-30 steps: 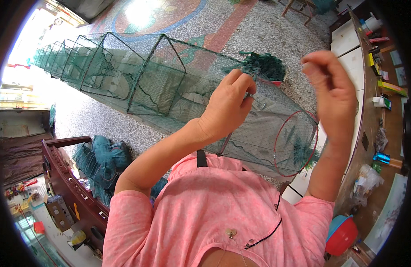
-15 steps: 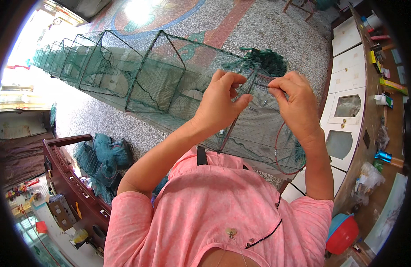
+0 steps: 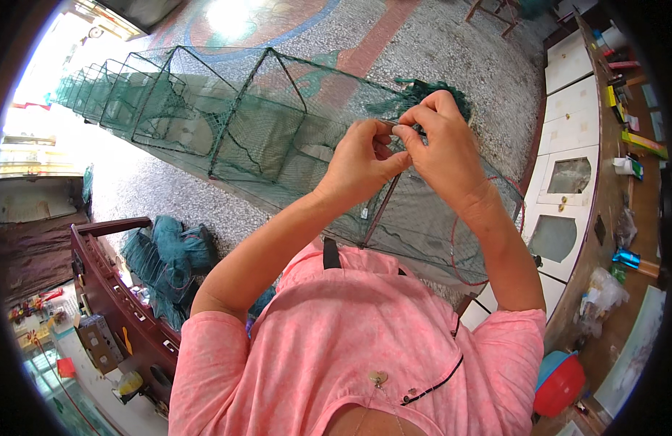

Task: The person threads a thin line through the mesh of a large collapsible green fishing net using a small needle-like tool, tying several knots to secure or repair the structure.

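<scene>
A long green net trap (image 3: 259,138) with rectangular frames stretches from the upper left to in front of me. My left hand (image 3: 361,156) is closed on netting at the top of the nearest frame, its thumb beside the dark frame bar (image 3: 383,207). Meeting it at the fingertips, my right hand (image 3: 441,149) is closed in a pinch. Whatever lies in that pinch is too small to make out. A thin red hoop (image 3: 453,247) shows in the netting below my right forearm. Behind my right hand is a dark green bunch of netting (image 3: 416,91), partly hidden.
At the left, a blue-green net bundle (image 3: 172,254) lies by a dark red wooden bench (image 3: 103,291). White cabinets (image 3: 568,131) line the right side, their brown top (image 3: 630,225) strewn with small items. A red bowl (image 3: 560,389) sits at lower right. Speckled floor (image 3: 488,58) extends beyond the trap.
My right hand has moved left and slightly up, from a short gap away to my left hand's fingertips. The left hand has hardly moved. More of the red hoop's right side now shows.
</scene>
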### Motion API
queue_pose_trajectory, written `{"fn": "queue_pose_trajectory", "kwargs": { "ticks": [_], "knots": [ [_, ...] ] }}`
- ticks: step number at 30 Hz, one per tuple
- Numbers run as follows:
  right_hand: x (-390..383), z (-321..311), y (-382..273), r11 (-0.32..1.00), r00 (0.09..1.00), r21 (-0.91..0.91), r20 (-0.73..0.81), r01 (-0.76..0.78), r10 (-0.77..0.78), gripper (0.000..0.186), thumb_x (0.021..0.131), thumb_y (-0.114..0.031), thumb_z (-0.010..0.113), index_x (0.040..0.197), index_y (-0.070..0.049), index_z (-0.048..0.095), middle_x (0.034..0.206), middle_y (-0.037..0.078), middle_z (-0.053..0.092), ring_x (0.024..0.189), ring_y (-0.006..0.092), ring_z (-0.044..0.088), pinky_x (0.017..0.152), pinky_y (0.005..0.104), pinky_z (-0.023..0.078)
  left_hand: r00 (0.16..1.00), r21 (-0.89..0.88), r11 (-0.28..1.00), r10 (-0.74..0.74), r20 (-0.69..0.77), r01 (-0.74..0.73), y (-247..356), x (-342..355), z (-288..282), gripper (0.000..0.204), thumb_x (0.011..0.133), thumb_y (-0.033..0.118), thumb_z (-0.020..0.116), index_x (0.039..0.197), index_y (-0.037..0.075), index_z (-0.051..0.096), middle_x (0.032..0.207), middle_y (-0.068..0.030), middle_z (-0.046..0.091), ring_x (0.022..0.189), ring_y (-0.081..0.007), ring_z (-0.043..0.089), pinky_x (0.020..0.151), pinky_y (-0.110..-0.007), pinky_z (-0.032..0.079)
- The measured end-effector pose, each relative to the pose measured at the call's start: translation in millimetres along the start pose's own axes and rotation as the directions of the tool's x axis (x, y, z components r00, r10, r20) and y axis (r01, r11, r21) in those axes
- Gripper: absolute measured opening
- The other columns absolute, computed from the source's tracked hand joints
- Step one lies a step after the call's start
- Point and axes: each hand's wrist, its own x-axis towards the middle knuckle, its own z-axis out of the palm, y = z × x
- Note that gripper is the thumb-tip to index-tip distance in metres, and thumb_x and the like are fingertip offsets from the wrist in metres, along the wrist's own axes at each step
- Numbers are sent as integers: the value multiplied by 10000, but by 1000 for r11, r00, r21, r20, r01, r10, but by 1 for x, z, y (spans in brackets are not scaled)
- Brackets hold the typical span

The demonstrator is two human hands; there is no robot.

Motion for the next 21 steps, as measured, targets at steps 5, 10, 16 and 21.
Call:
{"fn": "queue_pose_trajectory", "kwargs": {
  "ticks": [5, 10, 16, 21],
  "knots": [
    [19, 8, -13, 936, 992, -328, 55, 127, -115, 130, 750, -166, 656, 765, -62, 580, 833, 75, 538, 854, 264, 549, 722, 363, 461, 999, -146, 989, -1, 36, 7, 1, 2, 2, 462, 708, 180, 755, 1026, -31, 493, 892, -66, 581, 752, -124, 543, 715, -271, 480],
    [46, 16, -41, 952, 922, -46, -239, 302, -305, 97, 846, -157, 607, 843, -74, 557, 766, 47, 574, 719, 221, 587, 653, 344, 487, 990, -103, 986, 137, 32, -133, -2, 3, 1, 501, 729, 160, 732, 1084, -32, 434, 873, -82, 562, 769, -142, 548, 714, -298, 482],
    [67, -43, -56, 804, 845, 402, -489, 437, -215, 195, 939, -239, 496, 876, -61, 543, 725, 45, 606, 636, 128, 579, 610, 246, 475, 996, 63, 995, 86, -27, -84, 20, -7, 3, 481, 749, 148, 717, 1113, -10, 445, 1003, -97, 540, 815, -143, 550, 710, -290, 479],
    [43, -129, -61, 714, 902, 578, -391, 394, -182, 207, 948, -182, 465, 868, -5, 537, 756, 90, 593, 658, 139, 577, 649, 221, 460, 977, 52, 977, 208, -38, -206, 18, -6, 6, 487, 742, 66, 681, 1167, 14, 449, 1046, -70, 542, 787, -117, 530, 684, -259, 467]
  ]
}}
